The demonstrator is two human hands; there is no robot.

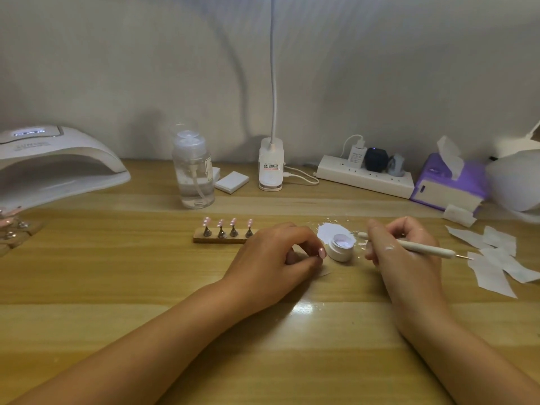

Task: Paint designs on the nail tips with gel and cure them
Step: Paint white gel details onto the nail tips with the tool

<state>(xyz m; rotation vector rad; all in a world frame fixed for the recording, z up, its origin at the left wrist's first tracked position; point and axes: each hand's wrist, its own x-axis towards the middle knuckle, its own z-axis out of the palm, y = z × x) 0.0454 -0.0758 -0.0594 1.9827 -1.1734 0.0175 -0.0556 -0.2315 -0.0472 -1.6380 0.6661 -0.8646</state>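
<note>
1. Four nail tips (227, 223) stand upright on metal pegs in the wooden holder (201, 239), just left of your left hand (274, 252). They look pale pink and glossy, but they are too small to tell whether any design is on them yet
2. Your left hand rests on the wooden table (146, 287) with its fingers curled and the thumb drawn in to the fingertips. The fingers hide the gap, so you cannot tell whether it pinches anything
3. Your right hand (400, 247) grips the dotting pen (423, 248), fingers wrapped round the white shaft. The metal point sticks out to the right and the other end aims toward the gel jar (340, 248)
4. That jar stands open between your hands, just beside your left fingertips, with pale gel showing inside. A white patch (333, 230) lies right behind it; lid or paper, unclear
5. Your curing lamp (52, 162) sits at the far left, well apart from the holder, with its display lit and nothing visible under its arch. More tips on stands (11, 223) wait at the table's left edge, just in front of it
6. Judged from this, you are in the painting stage: gel open, tool in hand, the four tips not yet at the lamp. Loading the pen, marking each tip and curing the row all seem left to do
7. Cut wipes (496, 258) lie near your right hand for cleaning the point
</note>
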